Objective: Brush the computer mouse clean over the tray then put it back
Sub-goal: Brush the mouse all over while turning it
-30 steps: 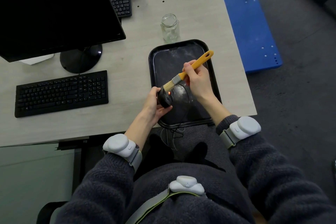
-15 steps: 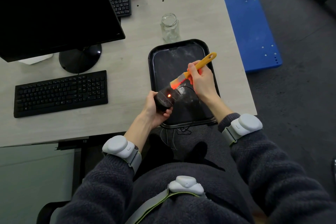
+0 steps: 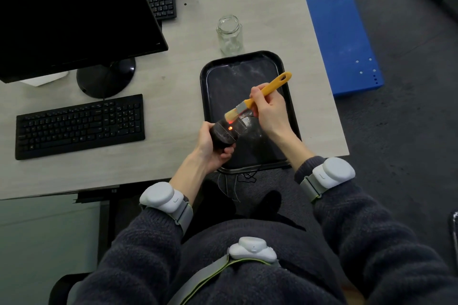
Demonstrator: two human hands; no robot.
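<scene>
My left hand (image 3: pixel 210 147) grips a black computer mouse (image 3: pixel 226 132), turned underside up with its red sensor light glowing, above the near left part of the black tray (image 3: pixel 247 62). My right hand (image 3: pixel 269 109) holds a brush with a yellow handle (image 3: pixel 269 90). Its pale bristles touch the mouse's underside just above the red light. The mouse cable hangs off the tray's near edge toward my lap. Pale dust marks the tray's floor.
An empty glass jar (image 3: pixel 229 34) stands just beyond the tray. A black keyboard (image 3: pixel 79 126) lies to the left, with a monitor (image 3: pixel 74 12) behind it. A second keyboard (image 3: pixel 161 0) sits further back. A blue platform (image 3: pixel 342 39) stands right of the desk.
The mouse has been tilted so its underside and red light face up. The brush has stroked across it, and both hands shifted slightly over the tray.
</scene>
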